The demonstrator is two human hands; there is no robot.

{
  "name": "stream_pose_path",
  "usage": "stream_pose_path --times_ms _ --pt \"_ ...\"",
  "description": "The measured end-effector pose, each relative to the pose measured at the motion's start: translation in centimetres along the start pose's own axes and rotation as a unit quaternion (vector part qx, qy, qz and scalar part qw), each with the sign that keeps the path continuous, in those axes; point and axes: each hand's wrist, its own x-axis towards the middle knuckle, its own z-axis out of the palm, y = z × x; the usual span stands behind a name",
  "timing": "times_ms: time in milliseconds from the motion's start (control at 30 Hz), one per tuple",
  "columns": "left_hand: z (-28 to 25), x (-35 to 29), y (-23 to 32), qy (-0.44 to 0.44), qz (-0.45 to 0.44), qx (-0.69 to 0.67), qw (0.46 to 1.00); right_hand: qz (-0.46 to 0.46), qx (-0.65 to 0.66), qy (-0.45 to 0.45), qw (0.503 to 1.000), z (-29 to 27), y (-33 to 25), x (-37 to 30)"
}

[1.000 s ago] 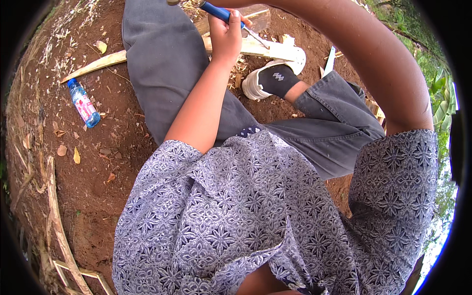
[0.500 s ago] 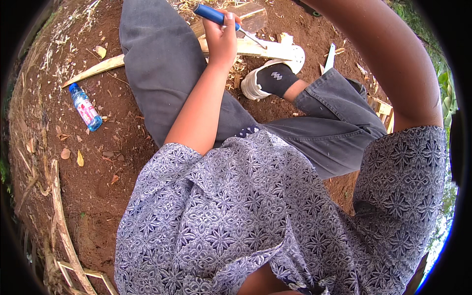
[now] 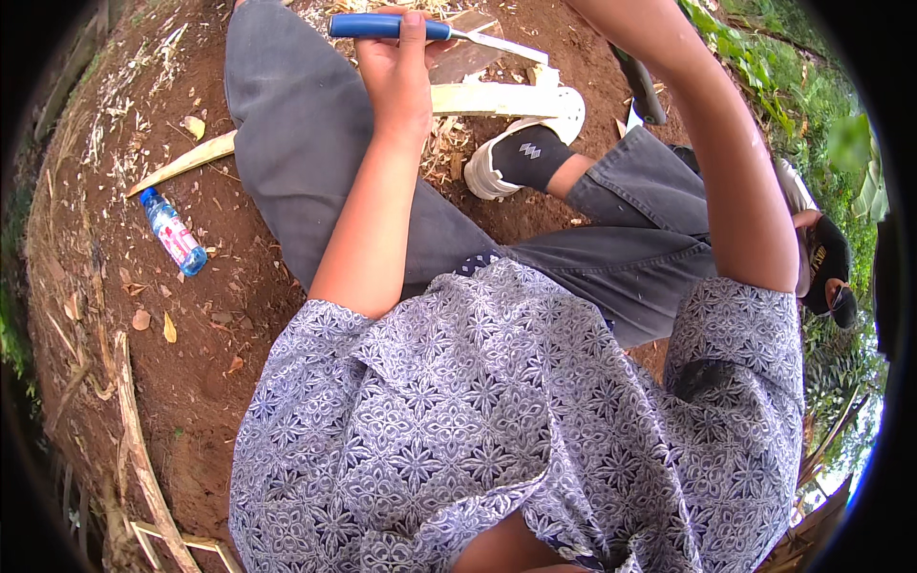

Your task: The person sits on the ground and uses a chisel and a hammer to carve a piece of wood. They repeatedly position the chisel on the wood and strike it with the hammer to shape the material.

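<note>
My left hand [image 3: 396,81] is closed around the blue handle of a chisel [image 3: 499,47]. Its metal blade points right, with the tip just above a small pale notch on a carved wooden piece [image 3: 482,99]. That piece extends from my left leg toward my white shoe [image 3: 499,162], and its other end [image 3: 191,162] shows left of the leg. A wooden block [image 3: 466,59] lies on the ground behind the chisel. My right forearm [image 3: 702,124] runs up past the top edge, so that hand is out of sight. A dark, handle-like object [image 3: 638,88] shows beside the forearm.
A plastic bottle [image 3: 174,232] with a blue cap lies on the soil at left. Wood shavings [image 3: 444,143] litter the ground. A long stick [image 3: 141,449] and a small wooden frame [image 3: 181,542] lie at lower left. Another person [image 3: 829,258] is at far right, by green plants.
My left hand and the chisel have moved left and slightly up, and the blade now lies flatter. My right forearm has shifted left; the dark object and the other person have come into view.
</note>
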Motion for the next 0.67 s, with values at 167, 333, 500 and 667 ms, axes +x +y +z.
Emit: stream_pose_path --times_ms 167,333,500,667 --pt "6.6 -1.5 3.1 -0.106 0.006 0.088 0.990 0.023 0.074 0.024 0.997 -1.9 3.3 -7.4" --pt "8.3 -1.7 1.7 -0.159 -0.049 0.010 0.986 0.110 0.186 0.048 0.975 -1.2 5.9 -9.9" --pt "4.1 -0.5 0.4 -0.339 0.008 0.490 0.803 0.105 0.235 0.186 0.948 -5.6 5.5 -13.8" --pt "-2.8 -0.1 -3.5 -0.452 -0.105 0.811 0.356 0.017 0.313 0.408 0.858 -10.9 5.9 -23.1"
